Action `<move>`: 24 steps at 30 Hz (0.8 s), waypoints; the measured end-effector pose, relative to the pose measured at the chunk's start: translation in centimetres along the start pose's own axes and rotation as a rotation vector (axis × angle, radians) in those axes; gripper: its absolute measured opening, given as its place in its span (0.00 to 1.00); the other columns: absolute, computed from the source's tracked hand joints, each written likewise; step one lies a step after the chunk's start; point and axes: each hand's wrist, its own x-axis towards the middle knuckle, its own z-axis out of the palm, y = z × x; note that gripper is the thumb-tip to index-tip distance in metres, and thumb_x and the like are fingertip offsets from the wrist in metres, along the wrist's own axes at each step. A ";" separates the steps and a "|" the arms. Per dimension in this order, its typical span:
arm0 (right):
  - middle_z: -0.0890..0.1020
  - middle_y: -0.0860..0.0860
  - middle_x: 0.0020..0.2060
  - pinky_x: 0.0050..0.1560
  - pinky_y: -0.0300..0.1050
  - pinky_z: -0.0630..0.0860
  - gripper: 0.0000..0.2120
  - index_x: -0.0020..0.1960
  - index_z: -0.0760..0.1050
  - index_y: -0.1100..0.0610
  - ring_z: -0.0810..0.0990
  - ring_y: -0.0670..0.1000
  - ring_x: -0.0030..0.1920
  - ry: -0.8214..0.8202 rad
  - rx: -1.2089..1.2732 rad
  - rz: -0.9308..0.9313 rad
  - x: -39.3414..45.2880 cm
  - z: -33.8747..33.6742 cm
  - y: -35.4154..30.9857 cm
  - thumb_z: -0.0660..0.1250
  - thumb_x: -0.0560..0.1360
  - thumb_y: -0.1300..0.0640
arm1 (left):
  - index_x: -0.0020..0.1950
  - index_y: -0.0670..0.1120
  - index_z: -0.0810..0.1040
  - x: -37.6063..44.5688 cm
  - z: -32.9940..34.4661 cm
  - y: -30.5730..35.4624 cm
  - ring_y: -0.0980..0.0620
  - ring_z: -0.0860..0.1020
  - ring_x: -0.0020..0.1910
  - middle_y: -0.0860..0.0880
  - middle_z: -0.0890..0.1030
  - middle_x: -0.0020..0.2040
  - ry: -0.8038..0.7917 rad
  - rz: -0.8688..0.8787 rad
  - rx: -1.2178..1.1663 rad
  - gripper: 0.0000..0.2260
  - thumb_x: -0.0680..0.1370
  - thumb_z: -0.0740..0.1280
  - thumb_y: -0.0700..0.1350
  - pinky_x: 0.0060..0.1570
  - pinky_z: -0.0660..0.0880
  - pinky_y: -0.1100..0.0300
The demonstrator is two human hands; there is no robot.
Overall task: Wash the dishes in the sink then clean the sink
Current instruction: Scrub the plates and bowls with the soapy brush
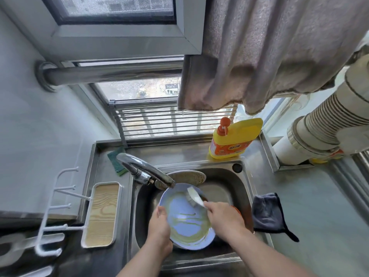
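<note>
A: What's nearest to the camera?

B: Two bare forearms reaching into the steel sink (242, 183). The left hand (159, 226) grips the near-left rim of a pale blue plate (186, 218), thumb over the edge. The plate sits tilted inside the basin, smeared with a yellowish-green ring.

A: And the other one?

B: The right hand (224, 217) is curled round the handle of a white dish brush (195, 195), whose head rests on the plate's far side.

A: Anything else in the basin?

B: A second dish (188, 176), brownish inside, leans behind the plate under the faucet (143, 169). Something orange shows just behind the right hand, mostly hidden.

A: Around the sink?

B: A dark grey cloth (268, 213) hangs over the right rim onto the tabletop (311, 206). To the left lies a white tray with a wood-grain base (102, 213). Further back, a green sponge (117, 160) sits behind the faucet, and a yellow detergent bottle (235, 137) with an orange pump stands at the back edge. Beyond it are a metal rack (171, 120), the window and a hanging towel (269, 52).
</note>
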 end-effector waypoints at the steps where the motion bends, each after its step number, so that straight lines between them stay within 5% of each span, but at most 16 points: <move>1: 0.84 0.50 0.56 0.53 0.50 0.79 0.14 0.61 0.76 0.40 0.82 0.57 0.59 -0.031 -0.017 0.048 -0.4 -0.1 1.5 0.55 0.81 0.45 | 0.69 0.47 0.77 0.5 -0.3 0.2 0.36 0.83 0.59 0.39 0.84 0.61 0.022 0.005 -0.008 0.16 0.89 0.55 0.51 0.60 0.78 0.29; 8: 0.84 0.52 0.54 0.53 0.46 0.76 0.11 0.60 0.75 0.43 0.80 0.54 0.57 -0.169 0.159 -0.044 -5.1 3.1 -3.9 0.59 0.80 0.47 | 0.72 0.47 0.72 1.1 0.1 -0.2 0.39 0.81 0.59 0.40 0.80 0.63 0.137 0.025 -0.039 0.16 0.89 0.53 0.51 0.65 0.76 0.35; 12: 0.84 0.54 0.54 0.46 0.50 0.73 0.10 0.56 0.75 0.49 0.81 0.60 0.56 -0.058 0.045 0.053 0.7 1.1 -4.6 0.56 0.80 0.55 | 0.65 0.44 0.75 -0.8 1.4 -1.0 0.39 0.82 0.50 0.37 0.82 0.55 0.098 -0.017 -0.091 0.14 0.90 0.53 0.49 0.54 0.81 0.42; 17: 0.83 0.51 0.50 0.51 0.49 0.77 0.09 0.50 0.74 0.45 0.81 0.56 0.53 -0.149 0.028 0.169 -2.5 1.4 1.1 0.56 0.77 0.52 | 0.66 0.49 0.77 2.0 -0.7 -0.3 0.36 0.81 0.60 0.40 0.82 0.61 0.171 0.012 -0.058 0.15 0.88 0.55 0.53 0.62 0.75 0.26; 19: 0.83 0.49 0.50 0.56 0.45 0.76 0.08 0.45 0.75 0.40 0.81 0.53 0.55 -0.206 0.157 0.122 -4.8 2.5 -1.0 0.58 0.76 0.49 | 0.72 0.48 0.73 3.0 -0.8 -0.6 0.36 0.80 0.64 0.40 0.79 0.68 0.193 0.051 -0.022 0.18 0.88 0.55 0.54 0.66 0.75 0.32; 21: 0.84 0.49 0.53 0.59 0.43 0.75 0.09 0.51 0.79 0.41 0.81 0.51 0.58 -0.214 0.224 0.040 -4.8 3.3 -4.1 0.60 0.77 0.49 | 0.73 0.44 0.72 1.5 -0.1 -0.3 0.38 0.80 0.61 0.38 0.78 0.69 0.195 0.100 -0.026 0.18 0.88 0.55 0.52 0.64 0.78 0.42; 24: 0.84 0.51 0.58 0.59 0.47 0.75 0.13 0.60 0.80 0.49 0.80 0.55 0.60 -0.122 0.219 -0.029 -1.0 2.6 -6.9 0.59 0.81 0.52 | 0.67 0.40 0.74 -0.3 1.1 -0.6 0.42 0.79 0.47 0.34 0.80 0.56 0.173 0.051 -0.065 0.14 0.89 0.54 0.46 0.50 0.80 0.49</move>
